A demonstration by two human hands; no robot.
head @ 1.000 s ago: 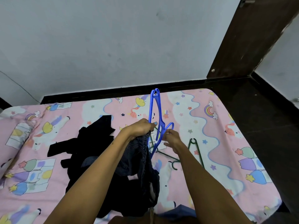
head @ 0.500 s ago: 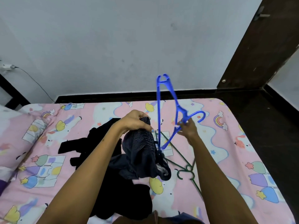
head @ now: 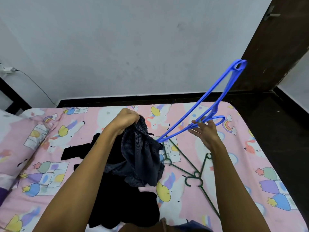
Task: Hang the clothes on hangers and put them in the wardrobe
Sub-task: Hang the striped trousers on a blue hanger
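Pink bed (head: 242,164) by a white wall, my left hand (head: 124,120) gripping a striped shirt (head: 142,158) above black clothes (head: 123,201), my right hand (head: 204,129) holding up a blue hanger (head: 199,114), its low tip in the shirt, green hangers (head: 195,174) beside.

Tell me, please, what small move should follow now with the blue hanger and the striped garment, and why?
Probably push the blue hanger deeper into the striped garment. Only its lower tip has entered the bunched cloth that the left hand grips, while the right hand holds it near the hook, tilted high.
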